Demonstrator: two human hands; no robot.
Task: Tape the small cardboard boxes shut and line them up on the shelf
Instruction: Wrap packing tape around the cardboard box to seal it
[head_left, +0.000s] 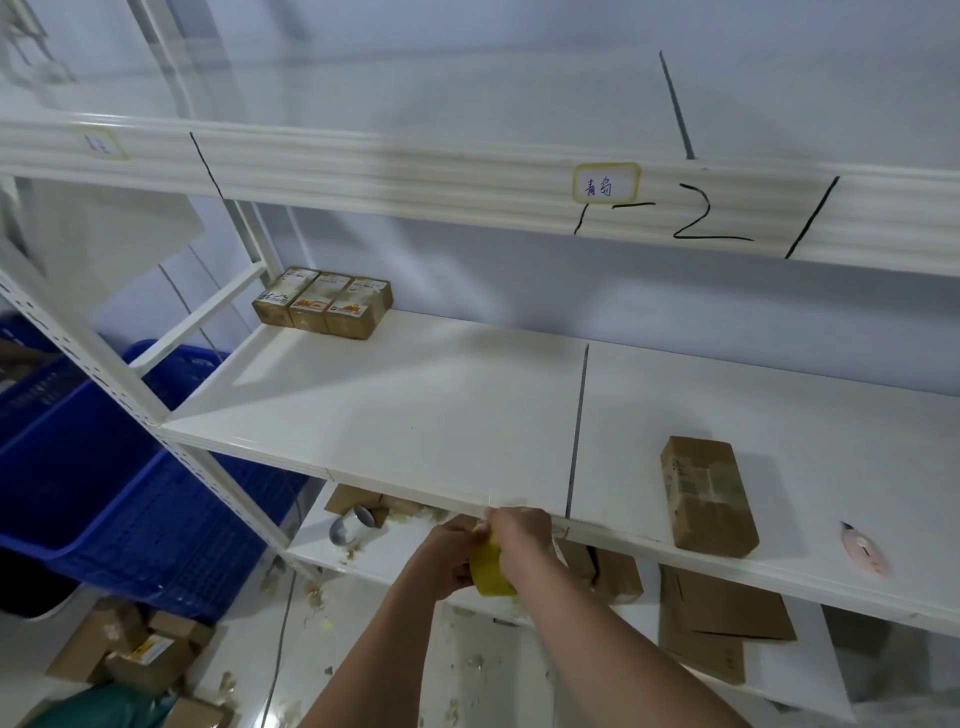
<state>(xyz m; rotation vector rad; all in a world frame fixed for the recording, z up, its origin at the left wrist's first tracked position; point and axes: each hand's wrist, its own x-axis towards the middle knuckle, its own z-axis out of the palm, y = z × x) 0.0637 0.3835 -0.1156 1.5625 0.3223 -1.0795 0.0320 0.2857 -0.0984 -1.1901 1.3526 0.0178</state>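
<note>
A: Both hands low at six o'clock, just under the front lip of the white shelf (441, 395). The left hand (447, 558) grips the yellow tape roll (491, 571) from the side, fingers curled round it; the right hand (519, 535) lies over the top, fingertips pinching at the roll's upper edge.

B: And the boxes? A row of three small boxes (323, 302) sits side by side, touching, at eleven o'clock in the shelf's back corner. One brown box (706, 496) lies alone at three o'clock, near the front edge, with a pink box cutter (863, 552) just beside it.

A: Clutter below: a silvery tape roll (353, 526) and flat cardboard (722, 618) on the lower shelf. Blue crates (124, 499) crowd nine o'clock.

B: More cartons (130, 649) on the floor at seven o'clock, scraps everywhere. A handwritten label (605, 183) marks the upper rail.
</note>
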